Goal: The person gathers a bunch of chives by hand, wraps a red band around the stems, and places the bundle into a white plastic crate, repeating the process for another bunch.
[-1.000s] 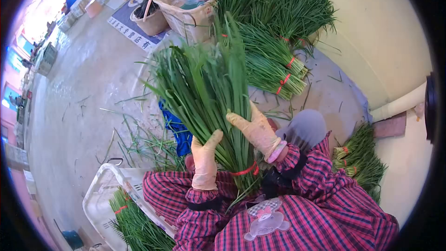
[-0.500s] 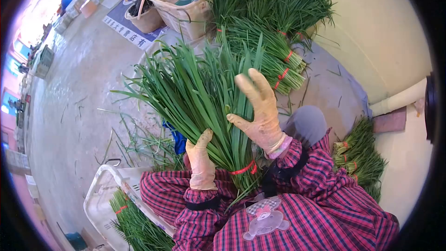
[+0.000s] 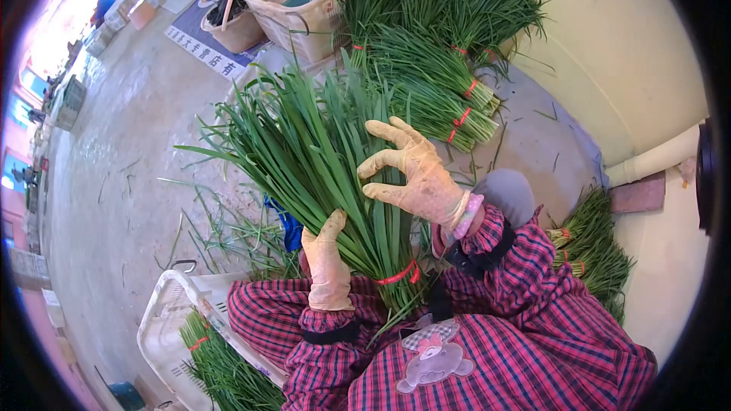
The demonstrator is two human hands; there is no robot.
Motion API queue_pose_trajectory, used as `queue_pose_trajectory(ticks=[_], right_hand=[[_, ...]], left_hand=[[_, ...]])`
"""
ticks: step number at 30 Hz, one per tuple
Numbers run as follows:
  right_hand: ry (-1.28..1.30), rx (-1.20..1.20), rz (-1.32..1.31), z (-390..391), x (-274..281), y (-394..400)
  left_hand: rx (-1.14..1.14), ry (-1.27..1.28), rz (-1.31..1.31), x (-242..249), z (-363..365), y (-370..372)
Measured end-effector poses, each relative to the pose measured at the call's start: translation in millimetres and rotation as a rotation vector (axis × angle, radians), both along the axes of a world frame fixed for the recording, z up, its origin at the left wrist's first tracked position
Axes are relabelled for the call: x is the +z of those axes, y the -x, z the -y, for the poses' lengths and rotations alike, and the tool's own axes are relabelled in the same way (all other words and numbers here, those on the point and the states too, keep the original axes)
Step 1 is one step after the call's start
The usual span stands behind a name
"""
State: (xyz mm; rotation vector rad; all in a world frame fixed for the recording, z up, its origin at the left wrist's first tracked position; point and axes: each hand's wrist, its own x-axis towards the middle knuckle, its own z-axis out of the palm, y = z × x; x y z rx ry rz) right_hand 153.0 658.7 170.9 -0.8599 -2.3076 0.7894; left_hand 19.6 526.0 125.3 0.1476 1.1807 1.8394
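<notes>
A large bunch of garlic chives (image 3: 308, 148) lies across my lap, leaves fanned away from me and a red band (image 3: 394, 276) round its stem end. My gloved left hand (image 3: 328, 262) grips the bunch from the left, thumb on top and the other fingers hidden beneath the leaves. Over the right side of the leaves, my gloved right hand (image 3: 421, 183) is open with fingers spread and curved, fingertips right at the leaves.
Banded chive bunches (image 3: 434, 80) are piled ahead to the right, others (image 3: 590, 251) by the wall. At lower left a white crate (image 3: 164, 312) holds more chives. Loose leaves (image 3: 221, 232) litter the floor. A basket (image 3: 301, 27) and a bucket (image 3: 236, 30) stand ahead.
My right hand has moved slightly down and left, its fingers now curving toward the leaves instead of raised. The left hand keeps its grip on the bunch.
</notes>
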Motion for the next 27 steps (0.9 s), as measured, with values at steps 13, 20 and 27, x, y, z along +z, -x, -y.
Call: queue_pose_trajectory(ticks=[13,20,27], right_hand=[[0.032,0.025,0.04,-1.3,-6.9,3.0],[0.036,0.038,0.087,-0.8,-6.0,1.3],[0.054,0.046,0.081,3.4,-3.9,1.9]], left_hand=[[-0.02,-0.014,0.006,0.2,0.1,0.3],[-0.023,-0.006,-0.003,1.4,0.3,0.5],[-0.018,0.001,0.002,2.2,0.9,0.0]])
